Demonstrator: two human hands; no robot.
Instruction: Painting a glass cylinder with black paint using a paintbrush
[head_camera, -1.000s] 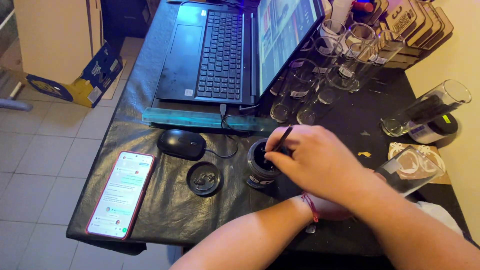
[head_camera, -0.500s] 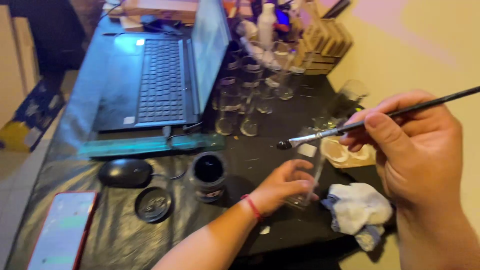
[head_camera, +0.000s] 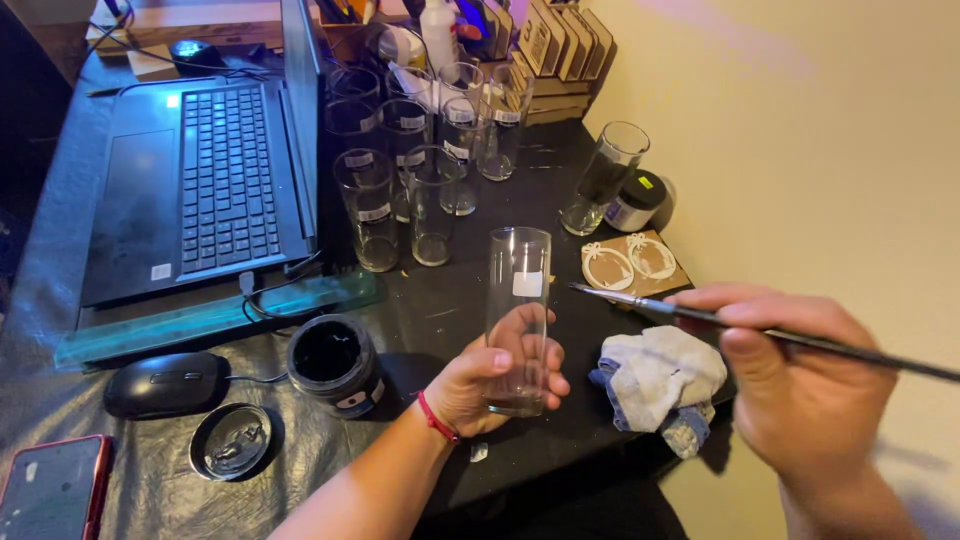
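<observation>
Nearest me, at six o'clock on the black-covered bench, my left hand wraps the lower part of a tall clear glass, grip pressed around it, holding it upright just above the covering. At four o'clock my right hand has its grip pinching a thin paintbrush, whose tip points toward nine o'clock and stops just short of the glass. Between the two hands lies a crumpled white-and-blue rag.

At eight o'clock I see an open jar of black paint, its lid lying just beside it, a black mouse near that, and a phone in a red case at the bench corner.

Farther out, at two o'clock, two white cut-out ornaments sit on a wooden board. At twelve o'clock stands a cluster of empty glasses, and at ten o'clock an open laptop.
</observation>
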